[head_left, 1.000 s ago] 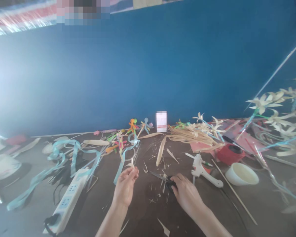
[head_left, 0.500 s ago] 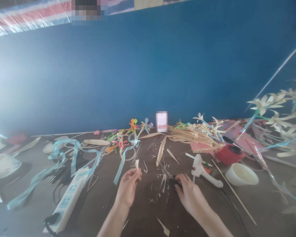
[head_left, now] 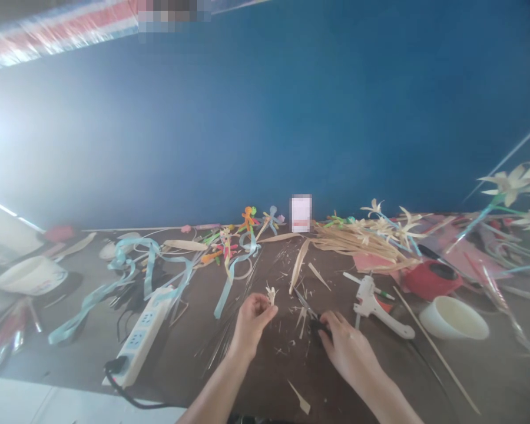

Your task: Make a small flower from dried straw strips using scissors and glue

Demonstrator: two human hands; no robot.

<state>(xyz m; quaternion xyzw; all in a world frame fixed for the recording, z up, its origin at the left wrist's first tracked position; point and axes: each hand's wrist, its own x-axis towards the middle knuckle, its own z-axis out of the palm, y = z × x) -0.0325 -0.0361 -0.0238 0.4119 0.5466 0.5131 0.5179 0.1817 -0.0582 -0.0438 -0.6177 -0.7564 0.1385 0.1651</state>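
Observation:
Between the thumb and fingers of my left hand (head_left: 254, 321) is a small pale husk flower (head_left: 271, 293), its narrow tips spread upward. My right hand (head_left: 342, 341) is closed around the dark handles of a pair of scissors (head_left: 308, 307), whose blades point away and to the left, low over the table. Just beyond the blade tips lies a long dried husk strip (head_left: 299, 265). Thin pale trimmings (head_left: 301, 323) are scattered between my hands, and a larger offcut (head_left: 301, 401) lies nearer to me.
A white glue gun (head_left: 377, 312), a thin stick (head_left: 437, 350) and a white cup (head_left: 454, 318) lie to the right. Husk strips (head_left: 357, 242) and finished flowers (head_left: 406, 227) are at the back. On the left are a power strip (head_left: 143, 333), blue ribbon (head_left: 86, 306) and a white bowl (head_left: 30, 275).
My left hand has moved right, closer to the scissors, and turned; the husk flower's tips look more spread. My right hand stays on the scissors. The whole view has shifted slightly.

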